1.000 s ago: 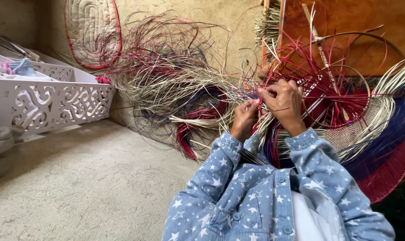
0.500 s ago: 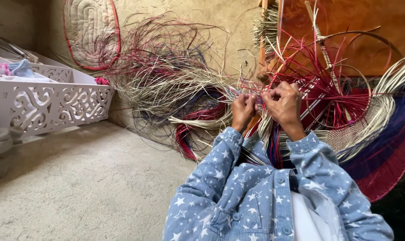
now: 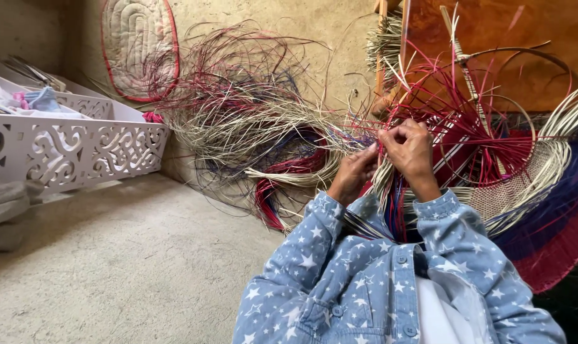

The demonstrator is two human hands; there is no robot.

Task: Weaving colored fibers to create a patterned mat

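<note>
My left hand (image 3: pixel 353 175) and right hand (image 3: pixel 409 150) meet at the woven piece (image 3: pixel 493 165) in front of me, all fingers pinched shut on thin pale strands (image 3: pixel 381 181). Loose fibres (image 3: pixel 251 127) sprawl left; a white carved box (image 3: pixel 72 150) sits beyond.

Red and straw strands (image 3: pixel 391 167), bunched upright

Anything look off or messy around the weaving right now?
Nothing looks damaged. Loose strands sprawl in a tangle over the floor left of the woven piece. Both the left hand and right hand pinch strands at its edge.
</note>
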